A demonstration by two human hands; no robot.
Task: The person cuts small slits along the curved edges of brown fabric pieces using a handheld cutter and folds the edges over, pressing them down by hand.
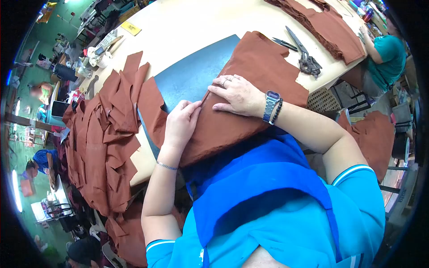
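Note:
A brown fabric piece [263, 67] lies partly over a dark blue-grey board [192, 67] on the cream table [178, 22]. My left hand [182, 123] has its thumb and fingers pinched together on a folded edge of the fabric. Just right of it, my right hand [239, 94] rests on the same fabric, palm down, fingers apart and pointing left. Another part of brown fabric [153, 111] shows at the board's left edge. Large scissors [307, 60] and a small black snipping tool [285, 44] lie beyond the fabric at the right.
A heap of brown fabric [100, 143] covers the table's left side. More brown fabric [330, 31] lies at the far right, near a person in a teal shirt [389, 58]. A yellow card [131, 28] lies at the back left. Other people and workstations are at the left.

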